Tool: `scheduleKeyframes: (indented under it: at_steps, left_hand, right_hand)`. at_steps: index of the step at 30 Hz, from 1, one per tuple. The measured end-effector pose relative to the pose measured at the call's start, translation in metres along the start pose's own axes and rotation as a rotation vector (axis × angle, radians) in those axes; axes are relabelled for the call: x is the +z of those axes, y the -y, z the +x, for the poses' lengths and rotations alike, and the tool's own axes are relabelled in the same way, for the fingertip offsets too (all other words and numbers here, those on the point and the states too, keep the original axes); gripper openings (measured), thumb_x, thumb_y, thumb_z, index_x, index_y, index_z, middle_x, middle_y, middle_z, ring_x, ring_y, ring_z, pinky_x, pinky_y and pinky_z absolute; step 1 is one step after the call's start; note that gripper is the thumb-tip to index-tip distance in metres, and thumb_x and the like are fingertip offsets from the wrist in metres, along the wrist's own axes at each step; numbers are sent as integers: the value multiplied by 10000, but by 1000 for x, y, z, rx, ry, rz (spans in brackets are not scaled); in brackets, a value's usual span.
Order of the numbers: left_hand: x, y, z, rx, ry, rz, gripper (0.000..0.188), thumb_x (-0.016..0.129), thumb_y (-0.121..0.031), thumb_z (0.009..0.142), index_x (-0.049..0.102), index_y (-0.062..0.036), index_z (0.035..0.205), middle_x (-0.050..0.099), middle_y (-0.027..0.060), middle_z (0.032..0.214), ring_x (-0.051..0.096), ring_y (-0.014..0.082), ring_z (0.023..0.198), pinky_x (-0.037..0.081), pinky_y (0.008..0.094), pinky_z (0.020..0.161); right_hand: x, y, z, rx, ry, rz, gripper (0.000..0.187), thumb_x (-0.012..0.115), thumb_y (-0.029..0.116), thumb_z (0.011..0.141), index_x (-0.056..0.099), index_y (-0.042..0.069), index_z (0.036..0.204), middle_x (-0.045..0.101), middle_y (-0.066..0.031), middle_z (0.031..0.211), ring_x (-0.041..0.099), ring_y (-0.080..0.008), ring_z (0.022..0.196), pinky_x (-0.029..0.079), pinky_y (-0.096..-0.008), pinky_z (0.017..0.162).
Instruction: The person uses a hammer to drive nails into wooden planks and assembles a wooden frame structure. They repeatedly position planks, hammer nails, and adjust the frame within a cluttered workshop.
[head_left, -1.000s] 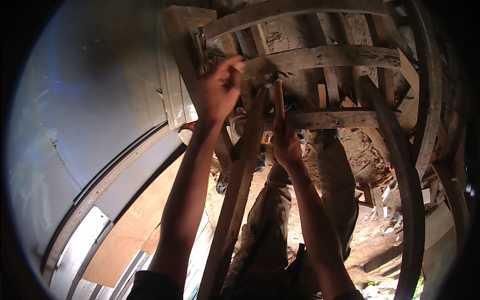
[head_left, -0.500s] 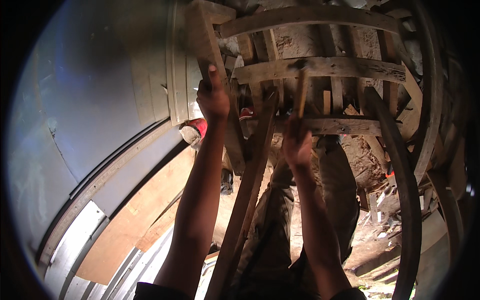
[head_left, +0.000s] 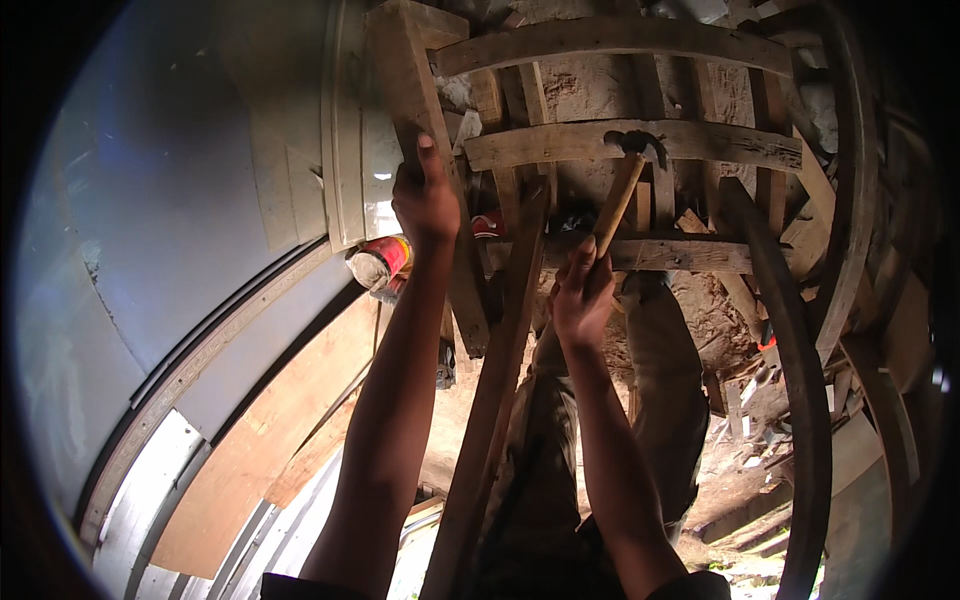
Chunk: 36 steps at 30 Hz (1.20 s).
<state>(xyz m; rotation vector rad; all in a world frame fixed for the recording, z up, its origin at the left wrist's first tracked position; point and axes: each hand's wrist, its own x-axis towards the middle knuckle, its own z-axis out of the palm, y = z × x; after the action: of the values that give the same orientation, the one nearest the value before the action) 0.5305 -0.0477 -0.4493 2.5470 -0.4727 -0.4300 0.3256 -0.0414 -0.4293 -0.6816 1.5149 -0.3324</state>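
My right hand is closed round the wooden handle of a claw hammer. The hammer's dark head lies over the middle crosspiece in this view; whether it touches the wood I cannot tell. At the left, my left hand grips an upright wooden beam, thumb pointing away from me along it. Nearer me runs a lower crosspiece, and a curved crosspiece spans the far end. A long slanting timber stands between my forearms.
A red can with a pale end sits beside my left forearm. Large grey panels cover the left side. Curved timbers rise at the right, with wood scraps on the dirt floor below them.
The hammer has swung to the right and its blurred head has become sharp. My right hand has shifted slightly left and nearer me. My left hand keeps its grip on the beam.
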Motion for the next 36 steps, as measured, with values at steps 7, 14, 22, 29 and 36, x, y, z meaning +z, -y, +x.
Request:
scheduleKeyframes:
  at_steps: [7,14,22,29,36]
  left_hand:
    - [5,17,2,383,-90,117,741,459,-660,895,610,64,854,620,248,778,586,443,749,440,494,717]
    - [8,43,9,482,-108,245,335,482,-256,935,387,-132,1231,562,233,756,571,448,702,436,511,630]
    - [-4,-11,-7,-11,-28,-13,713,432,-642,905,620,45,874,628,259,792,607,453,794,442,506,738]
    - [7,10,1,225,-81,119,729,418,-669,897,632,28,893,625,242,776,604,434,782,448,496,732]
    - [0,2,-6,55,-80,30,771,406,-692,892,637,42,855,616,242,760,602,422,768,443,501,732]
  right_hand:
    - [-12,-55,29,-125,196,-283,292,383,241,1021,511,28,868,492,-145,639,537,-293,572,428,-368,499]
    - [-4,-1,26,-321,-8,73,223,448,226,1001,525,25,945,516,-136,717,568,-246,630,489,-325,614]
    - [-17,-17,8,-63,108,-177,273,391,230,1017,524,1,947,533,-173,674,578,-328,647,433,-407,522]
    - [-12,-80,30,-233,218,-495,298,448,226,978,538,21,1173,597,-224,862,617,-351,739,514,-434,642]
    - [-30,11,28,-200,45,386,248,489,160,959,527,18,1158,559,-174,861,565,-306,709,502,-375,624]
